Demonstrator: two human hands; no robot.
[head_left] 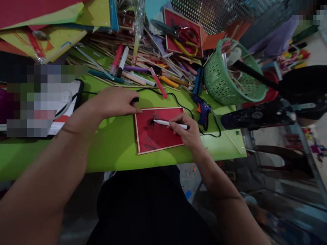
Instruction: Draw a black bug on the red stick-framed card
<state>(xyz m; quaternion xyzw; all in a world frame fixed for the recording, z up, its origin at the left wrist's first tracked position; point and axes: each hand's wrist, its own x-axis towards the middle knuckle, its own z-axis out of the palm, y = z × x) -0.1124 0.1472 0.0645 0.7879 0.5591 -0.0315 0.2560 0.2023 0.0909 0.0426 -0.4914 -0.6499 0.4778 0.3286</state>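
In the head view, a red panel (166, 131) edged with thin pale wooden strips lies flat on the green table, with faint dark sketch lines and a small black mark on it. My right hand (187, 131) is closed around a white marker (163, 123), its tip at the black mark. My left hand (117, 102) rests by the panel's upper left corner, a fingertip touching the frame. Between its curled fingers sits a small black piece (135, 99) that looks like a marker cap.
Markers (158, 82) and thin sticks (102, 51) crowd the table's back. A blue glue gun (203, 110) with a black cord lies right of the panel, near a green basket (222, 81). Scissors (187, 47) rest on another red panel. A tablet-like device (79, 89) is at left.
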